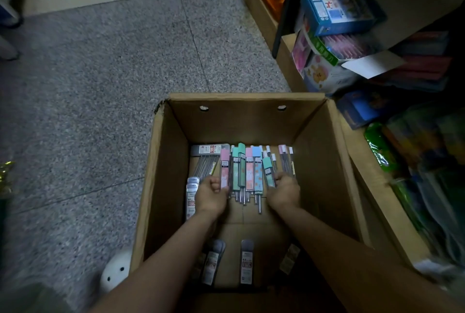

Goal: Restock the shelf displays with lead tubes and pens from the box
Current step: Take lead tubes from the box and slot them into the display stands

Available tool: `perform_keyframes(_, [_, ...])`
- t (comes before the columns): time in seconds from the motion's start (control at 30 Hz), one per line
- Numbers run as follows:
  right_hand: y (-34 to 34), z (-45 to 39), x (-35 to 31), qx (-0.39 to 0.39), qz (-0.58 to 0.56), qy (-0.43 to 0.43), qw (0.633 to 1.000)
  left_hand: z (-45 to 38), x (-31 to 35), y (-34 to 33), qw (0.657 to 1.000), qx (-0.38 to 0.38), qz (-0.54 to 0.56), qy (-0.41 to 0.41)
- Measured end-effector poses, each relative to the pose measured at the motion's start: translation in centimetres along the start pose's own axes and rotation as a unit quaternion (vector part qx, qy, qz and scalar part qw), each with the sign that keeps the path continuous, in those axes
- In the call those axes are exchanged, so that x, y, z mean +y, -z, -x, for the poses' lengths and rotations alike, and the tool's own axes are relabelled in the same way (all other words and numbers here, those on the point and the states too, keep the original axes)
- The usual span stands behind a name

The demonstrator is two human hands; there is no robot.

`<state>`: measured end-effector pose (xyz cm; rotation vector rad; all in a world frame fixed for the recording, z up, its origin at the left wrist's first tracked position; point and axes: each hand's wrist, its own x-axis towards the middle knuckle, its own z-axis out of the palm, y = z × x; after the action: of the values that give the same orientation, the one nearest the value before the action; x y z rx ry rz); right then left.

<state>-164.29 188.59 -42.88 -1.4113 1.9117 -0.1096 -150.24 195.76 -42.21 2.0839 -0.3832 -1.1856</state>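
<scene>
Nearest the camera, along the near wall of the box (166, 161), a few grey lead tubes (246, 262) lie flat on the cardboard floor, their long axes running near to far. Both forearms reach past them into the box.

Further in, the left hand (210, 195) sits with its fingers curled against the left flank of a bundle of pastel pens (245, 171), touching the pink pack at that side. The right hand (284, 192) mirrors it on the right flank, fingers curled in at the teal pack. The hands are apart, with the bundle between them, and they seem to be gathering it from both sides; whether either has a firm pinch yet cannot be told.

The pens lie side by side, long axes pointing from the hands toward the far wall, metal tips toward the person. So the bundle lies just ahead of and between the hands, about equally near to each. A lift would likely call for squeezing inward across the short axis, or loose packs at the edges could slip out.

To the left of the left hand, more grey packs (191, 197) lean against the left wall, and another (210, 149) lies across the far left corner.

Beyond the box on the right, the shelf (284, 61) holds assorted boxed goods.
</scene>
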Motion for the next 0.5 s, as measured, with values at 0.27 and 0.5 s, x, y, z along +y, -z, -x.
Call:
perform_keyframes(0.27, [2.1, 4.0, 1.3, -0.159, -0.37, -0.038, 0.915, 4.8, 0.4, 0.5, 0.978, -0.123, 0.169, 0.01])
perform_keyframes(0.5, [3.2, 7.2, 2.2, -0.225, -0.414, -0.038, 0.881, 7.2, 0.3, 0.1, 0.975, -0.137, 0.171, 0.026])
